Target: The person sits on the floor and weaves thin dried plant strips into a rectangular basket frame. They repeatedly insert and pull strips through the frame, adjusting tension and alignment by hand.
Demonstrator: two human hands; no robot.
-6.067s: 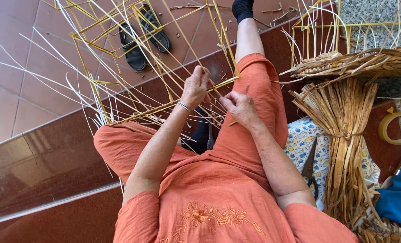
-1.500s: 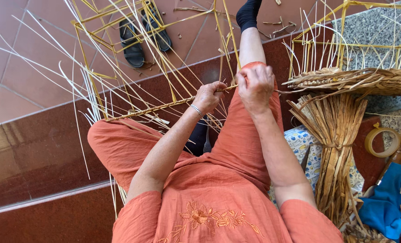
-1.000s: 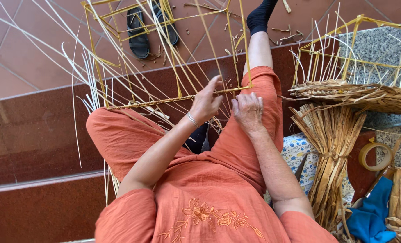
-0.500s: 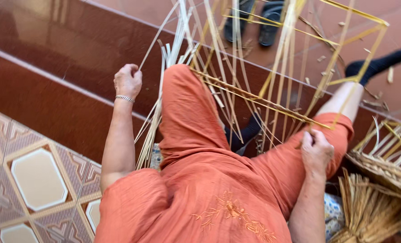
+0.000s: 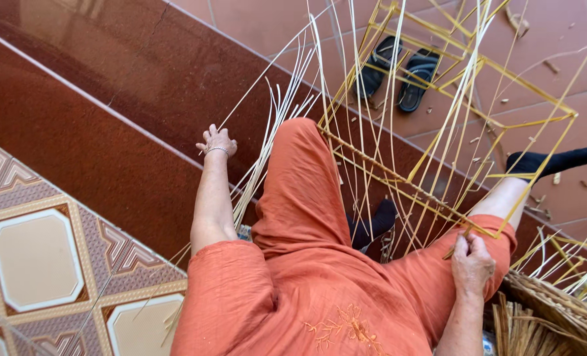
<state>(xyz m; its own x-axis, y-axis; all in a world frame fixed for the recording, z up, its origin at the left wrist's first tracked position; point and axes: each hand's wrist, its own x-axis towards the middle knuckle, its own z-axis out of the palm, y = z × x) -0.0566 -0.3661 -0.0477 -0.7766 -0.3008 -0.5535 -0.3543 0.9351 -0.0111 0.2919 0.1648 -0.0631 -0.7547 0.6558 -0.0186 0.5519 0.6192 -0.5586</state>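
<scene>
Weaving stage here: right hand (image 5: 473, 262) has its fingers pinched on a cane strand at the near bottom rail of the yellow wire frame (image 5: 452, 125), which rests across the knees. Left hand (image 5: 217, 140) is out left of the frame, fingers spread, touching loose cane strands (image 5: 274, 138). Picking one strand looks like the fiddly bit.

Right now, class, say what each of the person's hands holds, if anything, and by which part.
The right hand pinches the yellow frame at its near lower corner. The left hand reaches to the loose pale strips; a hold cannot be told.
</scene>
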